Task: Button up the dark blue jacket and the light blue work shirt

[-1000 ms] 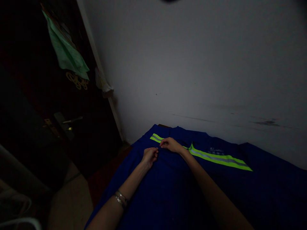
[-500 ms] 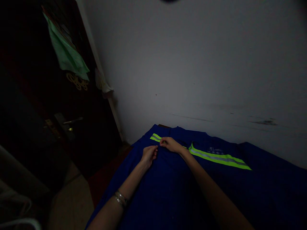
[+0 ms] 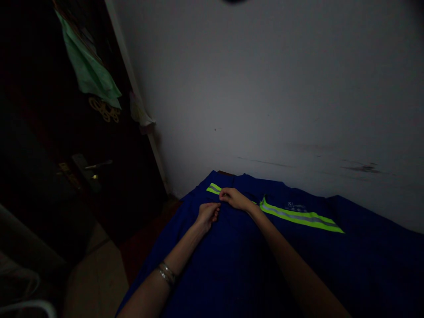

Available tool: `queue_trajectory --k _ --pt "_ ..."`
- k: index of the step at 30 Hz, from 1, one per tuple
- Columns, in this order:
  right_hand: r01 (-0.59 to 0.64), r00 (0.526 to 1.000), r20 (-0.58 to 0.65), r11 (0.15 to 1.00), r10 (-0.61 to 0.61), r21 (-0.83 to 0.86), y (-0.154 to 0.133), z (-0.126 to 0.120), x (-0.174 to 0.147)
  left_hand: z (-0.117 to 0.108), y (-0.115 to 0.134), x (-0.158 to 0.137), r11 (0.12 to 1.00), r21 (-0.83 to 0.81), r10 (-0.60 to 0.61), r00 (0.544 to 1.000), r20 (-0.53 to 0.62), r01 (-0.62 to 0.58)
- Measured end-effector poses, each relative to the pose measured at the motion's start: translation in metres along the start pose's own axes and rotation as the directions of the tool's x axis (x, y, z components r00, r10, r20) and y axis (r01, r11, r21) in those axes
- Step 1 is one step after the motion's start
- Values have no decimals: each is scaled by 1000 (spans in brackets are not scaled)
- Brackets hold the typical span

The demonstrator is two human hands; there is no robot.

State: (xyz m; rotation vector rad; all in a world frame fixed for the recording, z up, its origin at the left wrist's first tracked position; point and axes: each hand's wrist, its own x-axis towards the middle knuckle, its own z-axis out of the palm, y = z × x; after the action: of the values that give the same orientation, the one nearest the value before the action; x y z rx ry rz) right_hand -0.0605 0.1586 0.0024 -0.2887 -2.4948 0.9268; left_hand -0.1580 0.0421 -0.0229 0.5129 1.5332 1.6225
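A dark blue work jacket (image 3: pixel 232 247) lies spread out before me, crossed by neon-yellow and silver reflective strips (image 3: pixel 301 217). White printing, too blurred to read, sits just above the longer strip. My left hand (image 3: pixel 208 214) is closed in a pinch on the jacket's front, below the shorter strip. Close beside it, fingertips nearly meeting, my right hand (image 3: pixel 234 198) pinches the cloth too and covers part of that strip. Any small fastening between the fingers is hidden. Two bracelets (image 3: pixel 166 273) circle my left wrist.
A grey-white wall (image 3: pixel 265 88) with scuff marks rises directly behind the jacket. To the left stands a dark door (image 3: pixel 132 176) with a metal handle (image 3: pixel 99 164) and a hanging green cloth (image 3: pixel 91 70). Pale floor (image 3: pixel 99 274) shows at the lower left.
My left hand has shifted slightly right, nearer to my right hand's fingertips. Both pinches stay closed, and the view has moved a little.
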Motion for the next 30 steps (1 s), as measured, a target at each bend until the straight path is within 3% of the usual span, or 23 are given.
queue_trajectory --k 4,14,22,30 --pt "56 998 -16 997 -57 -45 3 -1 0 0 3 -1 1000 3 16 1000 1 -16" --pt "54 998 -33 991 -58 -122 -3 -5 -1 1 11 -7 999 -32 39 999 25 -38" --pt "-32 998 57 999 34 -23 -10 -7 0 -1 16 -10 998 -39 58 998 34 -57" --pt "-14 996 92 995 23 -95 -16 -9 -1 -2 16 -8 997 20 78 996 31 -78"
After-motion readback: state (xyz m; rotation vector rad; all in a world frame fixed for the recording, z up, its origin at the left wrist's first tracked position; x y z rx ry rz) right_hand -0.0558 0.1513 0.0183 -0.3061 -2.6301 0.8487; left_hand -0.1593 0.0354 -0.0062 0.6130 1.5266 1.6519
